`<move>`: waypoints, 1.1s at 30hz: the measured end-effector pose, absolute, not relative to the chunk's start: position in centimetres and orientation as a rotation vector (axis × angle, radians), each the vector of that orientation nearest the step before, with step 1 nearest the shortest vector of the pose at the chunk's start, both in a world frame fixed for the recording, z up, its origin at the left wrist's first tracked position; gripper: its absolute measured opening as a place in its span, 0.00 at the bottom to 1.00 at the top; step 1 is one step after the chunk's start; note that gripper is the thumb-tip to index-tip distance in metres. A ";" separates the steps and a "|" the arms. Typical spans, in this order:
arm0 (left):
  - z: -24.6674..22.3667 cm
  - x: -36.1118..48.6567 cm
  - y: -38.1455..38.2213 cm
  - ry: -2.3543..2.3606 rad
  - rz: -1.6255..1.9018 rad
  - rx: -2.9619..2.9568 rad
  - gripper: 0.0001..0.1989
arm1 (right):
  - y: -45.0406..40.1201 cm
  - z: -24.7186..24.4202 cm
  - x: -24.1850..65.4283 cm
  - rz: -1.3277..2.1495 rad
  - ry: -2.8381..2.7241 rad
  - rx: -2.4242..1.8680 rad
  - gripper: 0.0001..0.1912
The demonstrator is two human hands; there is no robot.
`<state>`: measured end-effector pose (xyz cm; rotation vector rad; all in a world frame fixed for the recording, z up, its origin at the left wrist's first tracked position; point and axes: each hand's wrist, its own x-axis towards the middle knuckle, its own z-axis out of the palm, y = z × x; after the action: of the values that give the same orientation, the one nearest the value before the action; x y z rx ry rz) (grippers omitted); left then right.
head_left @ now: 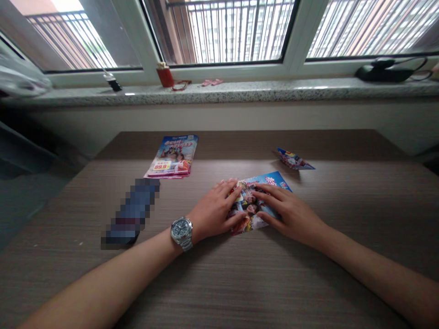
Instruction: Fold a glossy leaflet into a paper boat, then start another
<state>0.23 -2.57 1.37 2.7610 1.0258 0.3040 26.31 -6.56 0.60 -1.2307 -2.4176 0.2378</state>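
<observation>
A colourful printed flyer point(252, 208) lies flat and slanted on the brown table point(219, 283). My left hand point(217, 208), with a silver watch on its wrist, rests on the flyer's left side, fingers spread. On its right side lies my right hand point(291, 210), also palm down with the fingers apart. Both hands press on the sheet without gripping it. Beyond my right hand sits a small folded paper piece point(295, 160) in similar print. A stack of flyers point(174, 157) is at the back left.
A blurred-out dark blue object point(133, 212) lies left of my left hand. Along the speckled windowsill point(254, 91) stand a red container point(165, 75), a small black-and-clear bottle point(112, 81), pink items point(211, 82) and a black object with a cable point(384, 71).
</observation>
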 end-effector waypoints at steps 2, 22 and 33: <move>1.3 0.1 -2.5 1.001 0.309 2.756 0.34 | -6.4 0.4 26.5 0.225 -2.402 -1.262 0.27; 1.1 0.0 -2.3 0.961 0.252 2.759 0.34 | -5.9 -1.2 27.1 0.077 -2.436 -1.482 0.36; 1.3 -0.1 -2.5 1.035 0.207 2.752 0.35 | -5.7 -0.7 27.6 0.035 -2.439 -1.386 0.31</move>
<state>-0.12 -2.48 1.25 2.7520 1.0351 0.2069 27.55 -5.75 -0.69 -1.3863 -2.4391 0.0353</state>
